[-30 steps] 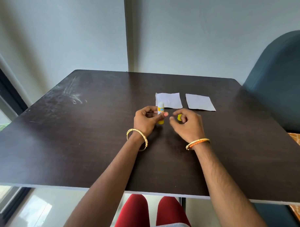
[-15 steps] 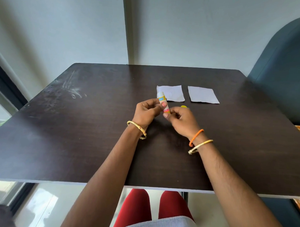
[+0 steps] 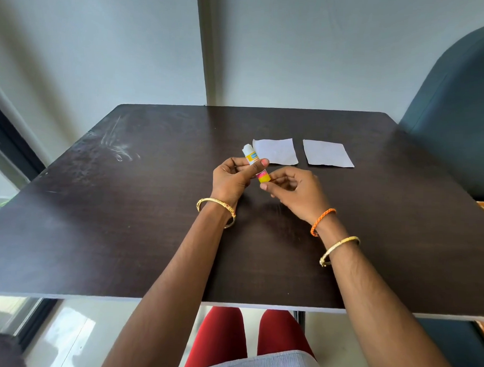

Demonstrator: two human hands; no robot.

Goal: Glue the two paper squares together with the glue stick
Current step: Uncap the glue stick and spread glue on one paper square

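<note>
Prep step: left hand grip pinching glue stick, right hand grip pinching its yellow base. Next, by judgement: rub glue onto paper square just beyond stick.

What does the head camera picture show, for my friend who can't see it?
A person's left hand holds a tilted glue stick while the right hand pinches its yellow bottom end. Two white paper squares lie apart, side by side, on the dark table just beyond.
</note>
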